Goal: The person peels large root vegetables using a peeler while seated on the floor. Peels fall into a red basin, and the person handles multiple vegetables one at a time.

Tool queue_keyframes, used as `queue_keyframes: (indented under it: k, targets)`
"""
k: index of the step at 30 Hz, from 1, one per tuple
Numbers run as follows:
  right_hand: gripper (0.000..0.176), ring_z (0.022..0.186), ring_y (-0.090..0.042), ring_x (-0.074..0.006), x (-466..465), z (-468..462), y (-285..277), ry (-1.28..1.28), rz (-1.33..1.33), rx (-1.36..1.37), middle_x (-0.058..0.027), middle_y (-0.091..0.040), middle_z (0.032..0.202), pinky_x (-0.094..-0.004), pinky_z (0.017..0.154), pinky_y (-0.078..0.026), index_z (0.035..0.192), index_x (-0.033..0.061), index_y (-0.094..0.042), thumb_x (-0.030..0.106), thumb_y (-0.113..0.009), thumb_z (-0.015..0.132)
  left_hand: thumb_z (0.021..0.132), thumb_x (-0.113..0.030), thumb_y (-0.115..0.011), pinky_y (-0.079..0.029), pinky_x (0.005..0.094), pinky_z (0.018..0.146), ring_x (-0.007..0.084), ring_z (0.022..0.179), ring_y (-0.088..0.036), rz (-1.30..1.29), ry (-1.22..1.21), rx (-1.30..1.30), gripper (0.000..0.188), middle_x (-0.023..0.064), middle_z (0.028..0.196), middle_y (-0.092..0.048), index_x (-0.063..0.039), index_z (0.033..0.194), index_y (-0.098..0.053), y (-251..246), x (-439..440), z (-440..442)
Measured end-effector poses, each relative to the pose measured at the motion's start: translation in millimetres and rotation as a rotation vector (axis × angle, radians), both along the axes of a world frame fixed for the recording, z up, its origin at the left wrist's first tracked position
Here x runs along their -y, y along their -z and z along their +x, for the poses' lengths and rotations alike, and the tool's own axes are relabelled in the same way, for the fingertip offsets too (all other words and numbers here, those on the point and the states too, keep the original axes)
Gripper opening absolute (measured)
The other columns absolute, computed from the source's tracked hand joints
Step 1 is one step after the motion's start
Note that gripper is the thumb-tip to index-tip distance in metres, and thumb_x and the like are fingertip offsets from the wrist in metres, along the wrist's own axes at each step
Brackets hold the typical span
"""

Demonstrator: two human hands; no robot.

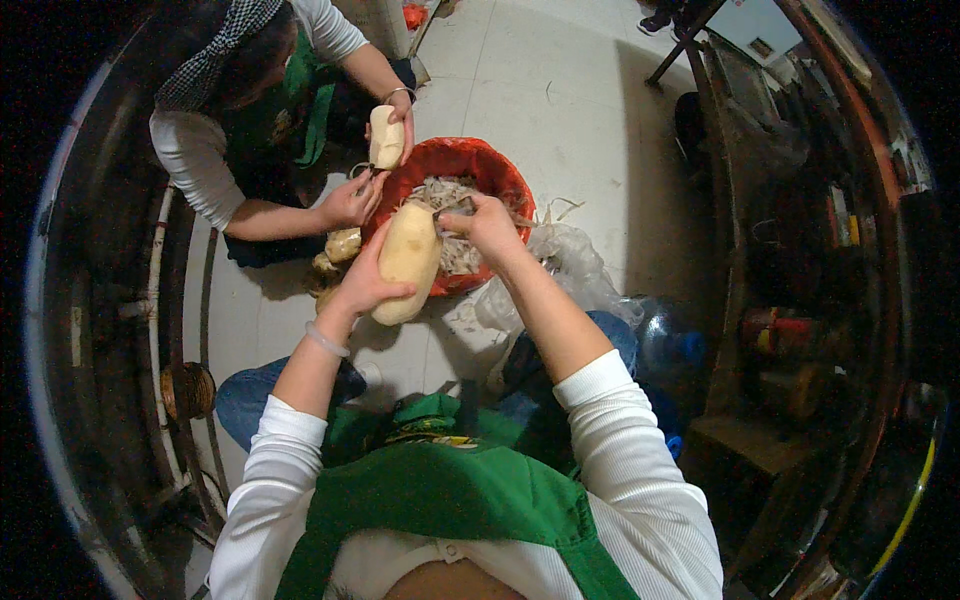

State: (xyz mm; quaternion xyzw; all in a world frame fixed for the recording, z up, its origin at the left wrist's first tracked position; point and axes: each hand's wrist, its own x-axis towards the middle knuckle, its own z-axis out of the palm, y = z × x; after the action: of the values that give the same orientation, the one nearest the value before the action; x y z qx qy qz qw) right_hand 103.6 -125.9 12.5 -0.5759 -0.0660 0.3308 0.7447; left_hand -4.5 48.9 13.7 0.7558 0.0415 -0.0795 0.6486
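My left hand point(365, 277) grips a large, pale peeled root section point(409, 259), probably lotus root, tilted over a red-lined bin point(514, 176). At its upper right end, my right hand point(487, 229) is closed around a small peeler point(437, 215), mostly hidden by the fingers. Pale peelings point(459, 257) lie inside the bin beneath my hands. Across from me, a co-worker's hand point(401, 124) holds a smaller peeled root point(385, 139) upright, and their other hand point(351, 206) has a peeler at its lower end.
Unpeeled roots point(343, 245) lie on the floor left of the bin. Crumpled clear plastic point(577, 266) and a large clear bottle point(664, 334) are on the right. A metal rack point(159, 300) borders the left side. Pale floor tiles point(555, 97) extend beyond the bin.
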Motion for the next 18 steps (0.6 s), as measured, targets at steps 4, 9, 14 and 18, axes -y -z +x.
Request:
queue_keyframes:
  k: [4,9,14,18]
  targets:
    - [0.023,0.078,-0.057,-0.0148,3,0,-4,0.099,0.103,-0.259,-0.0058,-0.062,0.091,-0.0298,0.068,-0.048,0.097,0.0013,-0.058,0.003,-0.062,0.074,0.049,-0.023,-0.08,-0.034,0.0339,0.095,0.0217,0.112,-0.043,-0.283,0.019,-0.096,0.105,0.0086,0.124,-0.041,-0.005,0.134,-0.022,0,-8,-3]
    - [0.022,0.078,-0.057,-0.0153,7,4,-6,0.061,0.066,-0.276,-0.0057,-0.061,0.091,-0.0297,0.067,-0.048,0.097,0.0015,-0.057,0.004,-0.061,0.076,0.051,-0.015,-0.076,-0.031,0.0314,0.096,0.0183,0.114,-0.04,-0.25,0.08,-0.108,0.1,0.0069,0.124,-0.041,-0.005,0.134,-0.022,0,-16,-1]
    - [0.026,0.082,-0.057,-0.0175,3,7,6,-0.045,-0.035,-0.147,-0.0065,-0.059,0.094,-0.033,0.07,-0.05,0.103,0.0022,-0.05,0.002,-0.058,0.078,0.049,-0.014,-0.077,-0.031,0.0316,0.096,0.0184,0.113,-0.04,0.09,0.142,-0.046,0.101,0.0073,0.124,-0.041,-0.005,0.134,-0.022,-10,-13,7]
    - [0.024,0.082,-0.058,-0.0185,3,11,8,0.006,0.027,-0.274,-0.0072,-0.059,0.094,-0.0331,0.068,-0.05,0.101,0.0018,-0.051,0.001,-0.058,0.077,0.048,-0.01,-0.075,-0.033,0.0322,0.095,0.0195,0.113,-0.042,-0.422,0.058,-0.178,0.101,0.0078,0.123,-0.042,-0.006,0.134,-0.023,1,-15,-3]
